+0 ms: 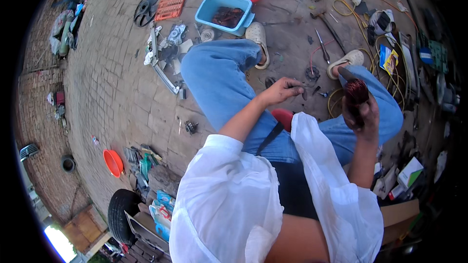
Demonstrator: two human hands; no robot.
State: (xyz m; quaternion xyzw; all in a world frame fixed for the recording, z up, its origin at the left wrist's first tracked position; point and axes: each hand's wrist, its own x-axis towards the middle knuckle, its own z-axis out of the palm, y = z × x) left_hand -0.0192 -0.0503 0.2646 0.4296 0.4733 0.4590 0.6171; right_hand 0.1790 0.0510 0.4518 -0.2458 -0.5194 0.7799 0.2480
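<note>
One dark-red wire winding (356, 91) shows fine strands.

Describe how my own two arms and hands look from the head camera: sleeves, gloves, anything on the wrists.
The left sleeve and right sleeve are white, loose and wrinkled, and leave both forearms bare. No glove shows on the left hand or right hand; both look smudged with grime. I see no watch or band on either wrist.

Orange basin (113, 163) — black tyre (117, 212) nearby
</note>
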